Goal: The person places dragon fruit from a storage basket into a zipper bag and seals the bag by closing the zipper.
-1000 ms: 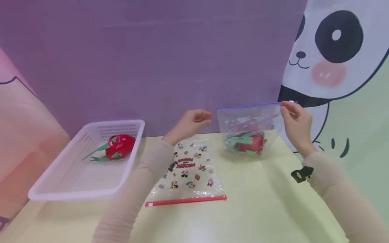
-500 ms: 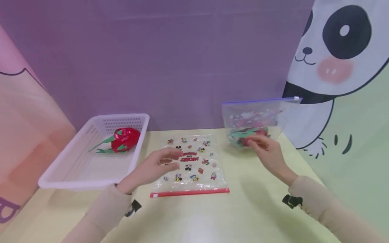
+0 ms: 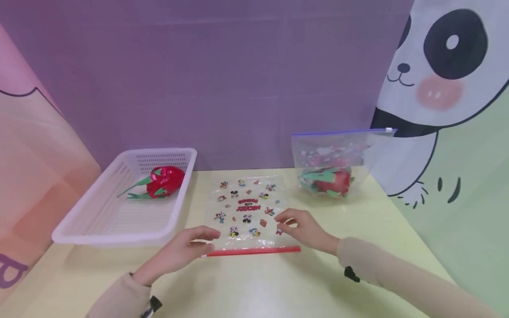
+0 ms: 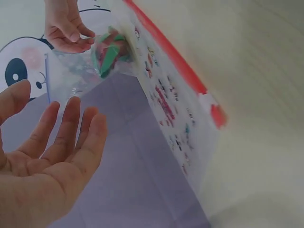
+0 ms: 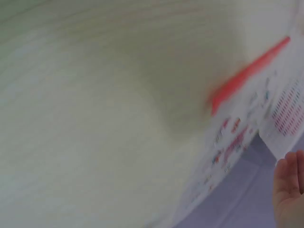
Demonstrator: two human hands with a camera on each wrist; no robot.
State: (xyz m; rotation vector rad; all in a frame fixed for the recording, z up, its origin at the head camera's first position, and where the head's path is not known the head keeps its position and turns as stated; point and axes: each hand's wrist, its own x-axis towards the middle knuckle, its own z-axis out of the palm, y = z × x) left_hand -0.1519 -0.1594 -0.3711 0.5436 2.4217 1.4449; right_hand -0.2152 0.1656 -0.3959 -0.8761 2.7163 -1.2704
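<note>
Two hands flank the flat printed zip bag [image 3: 248, 216] on the bench [image 3: 278, 287], left hand [image 3: 187, 251] with relaxed fingers at its red-zip corner, right hand [image 3: 302, 229] loosely curled, apparently empty, at its opposite edge.

On the pale yellow bench [image 3: 358, 274], the flat printed zip bag with a red seal [image 3: 248, 216] lies centre. The white perforated plastic basket [image 3: 99, 229] sits left, holding a red dragon fruit [image 3: 165, 181]. The clear blue-sealed bag [image 3: 330, 159] stands behind, right.
</note>
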